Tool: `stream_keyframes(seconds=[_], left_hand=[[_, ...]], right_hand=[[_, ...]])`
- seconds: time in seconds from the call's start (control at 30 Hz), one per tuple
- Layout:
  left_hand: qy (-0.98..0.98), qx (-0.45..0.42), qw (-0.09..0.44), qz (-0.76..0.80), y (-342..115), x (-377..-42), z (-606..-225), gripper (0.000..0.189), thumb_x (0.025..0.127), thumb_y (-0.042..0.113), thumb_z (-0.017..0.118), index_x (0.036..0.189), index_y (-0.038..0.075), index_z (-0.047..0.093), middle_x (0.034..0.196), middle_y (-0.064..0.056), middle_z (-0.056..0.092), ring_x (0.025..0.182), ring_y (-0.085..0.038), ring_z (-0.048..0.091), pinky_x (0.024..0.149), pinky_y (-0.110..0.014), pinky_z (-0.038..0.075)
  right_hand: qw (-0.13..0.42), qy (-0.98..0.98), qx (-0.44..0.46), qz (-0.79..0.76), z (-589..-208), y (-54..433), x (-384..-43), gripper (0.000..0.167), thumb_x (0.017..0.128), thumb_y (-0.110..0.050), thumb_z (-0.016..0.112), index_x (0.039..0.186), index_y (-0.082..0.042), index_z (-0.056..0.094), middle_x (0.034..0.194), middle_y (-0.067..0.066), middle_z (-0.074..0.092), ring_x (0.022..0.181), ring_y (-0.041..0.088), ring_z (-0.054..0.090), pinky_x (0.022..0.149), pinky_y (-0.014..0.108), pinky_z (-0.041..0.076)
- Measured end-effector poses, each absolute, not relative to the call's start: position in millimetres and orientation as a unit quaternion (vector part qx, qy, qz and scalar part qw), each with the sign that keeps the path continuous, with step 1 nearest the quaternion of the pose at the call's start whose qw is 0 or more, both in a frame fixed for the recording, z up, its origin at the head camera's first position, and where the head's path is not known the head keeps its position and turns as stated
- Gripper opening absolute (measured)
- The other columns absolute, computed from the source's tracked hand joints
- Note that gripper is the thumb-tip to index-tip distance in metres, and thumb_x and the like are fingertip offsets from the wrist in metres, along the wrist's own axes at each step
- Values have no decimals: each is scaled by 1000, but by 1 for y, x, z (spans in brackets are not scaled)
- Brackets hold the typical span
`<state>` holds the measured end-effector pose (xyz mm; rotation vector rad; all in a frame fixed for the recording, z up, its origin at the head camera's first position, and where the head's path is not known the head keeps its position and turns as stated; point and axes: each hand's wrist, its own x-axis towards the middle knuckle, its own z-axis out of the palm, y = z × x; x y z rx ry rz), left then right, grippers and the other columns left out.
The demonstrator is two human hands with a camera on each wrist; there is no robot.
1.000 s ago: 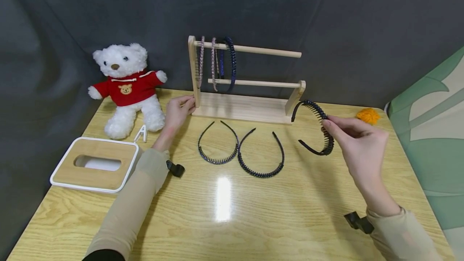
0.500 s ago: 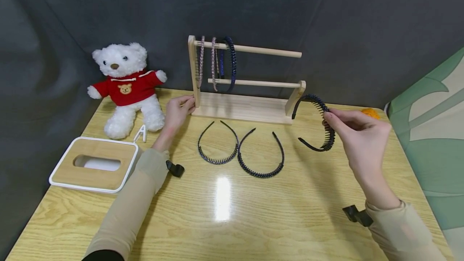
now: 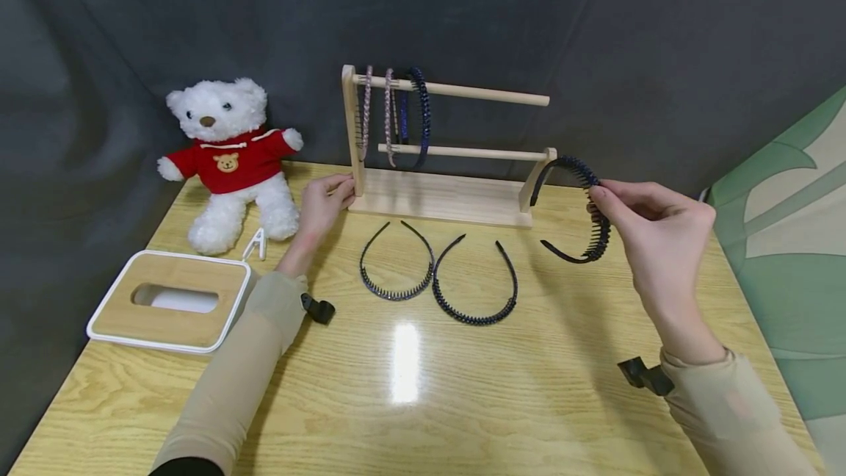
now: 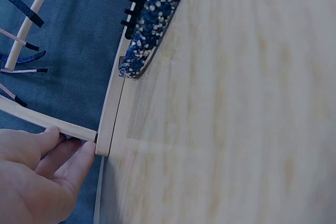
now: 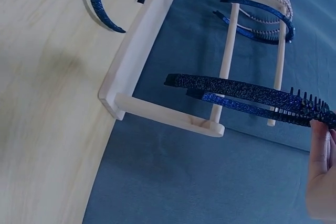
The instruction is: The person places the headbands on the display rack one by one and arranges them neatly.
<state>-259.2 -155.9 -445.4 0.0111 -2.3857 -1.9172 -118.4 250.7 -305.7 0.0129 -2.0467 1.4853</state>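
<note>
My right hand (image 3: 661,233) pinches a dark toothed headband (image 3: 600,237) between thumb and fingers, holding it raised beside the right end of a wooden headband rack (image 3: 436,197). In the right wrist view the headband (image 5: 231,86) overlaps the rack's two rods, its tips pointing toward the rack. My left hand (image 3: 322,204) grips the foot of the rack's left post; the left wrist view shows thumb and fingers around that post (image 4: 68,127). Pink headbands (image 3: 388,116) and blue ones (image 3: 424,116) hang at the left of the rods. Two dark headbands (image 3: 396,294) (image 3: 476,319) lie on the table before the rack.
A white teddy bear (image 3: 241,160) in a red sweater sits at the back left. In front of it are a white letter A (image 3: 258,242) and a tissue box (image 3: 172,300) with a wooden lid. A dark curtain (image 3: 463,13) hangs behind the table (image 3: 496,402).
My right hand has lifted the headband slightly, and it now hides the orange yarn ball behind it. My left hand stays at the rack's post.
</note>
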Motion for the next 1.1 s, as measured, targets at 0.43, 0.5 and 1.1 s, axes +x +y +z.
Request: stream_keyframes(seconds=[0.43, 0.5, 1.1], left_hand=[[-782, 5, 35, -623, -156, -257, -444, 28, 112, 7, 60, 130, -10, 72, 129, -27, 71, 113, -33, 72, 91, -22, 63], [-783, 5, 36, -621, -156, -257, -444, 28, 112, 7, 60, 130, -10, 72, 129, -28, 71, 114, -34, 72, 91, -22, 63], [-789, -2, 41, -613, -157, -257, -444, 28, 112, 9, 60, 129, -10, 73, 127, -28, 71, 110, -28, 73, 92, -21, 62]], right_hand=[[295, -732, 20, 614, -298, 249, -125, 18, 87, -1, 88, 97, 12, 81, 82, 5, 80, 71, 13, 75, 69, 17, 61], [298, -726, 20, 619, -297, 248, -127, 18, 87, 0, 89, 97, 13, 81, 81, 5, 80, 71, 13, 74, 68, 18, 60], [318, -689, 31, 651, -285, 246, -146, 16, 86, 2, 87, 92, 15, 80, 78, 8, 78, 66, 15, 72, 66, 20, 59]])
